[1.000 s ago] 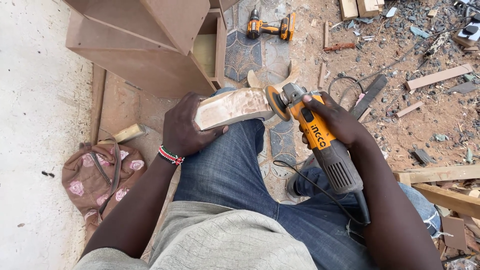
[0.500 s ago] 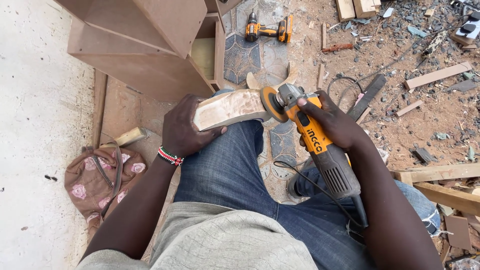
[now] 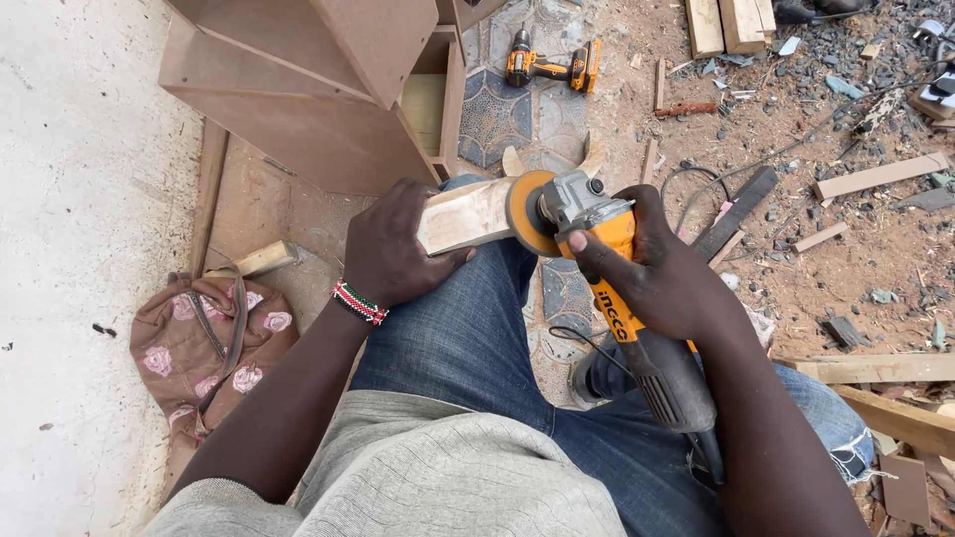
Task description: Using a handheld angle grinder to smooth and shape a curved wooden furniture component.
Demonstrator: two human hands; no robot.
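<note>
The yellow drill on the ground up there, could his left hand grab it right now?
Probably not. The left hand is wrapped around the wooden piece on his knee, and the cordless drill lies well beyond it on the patterned floor. He would likely have to let go and lean forward.

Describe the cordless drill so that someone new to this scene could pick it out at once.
Start at the brown board cabinet at the top of the view. Just right of it, on the patterned floor tiles, lies the cordless drill. It is orange and black, untouched by either hand, unlike the corded angle grinder.
</note>
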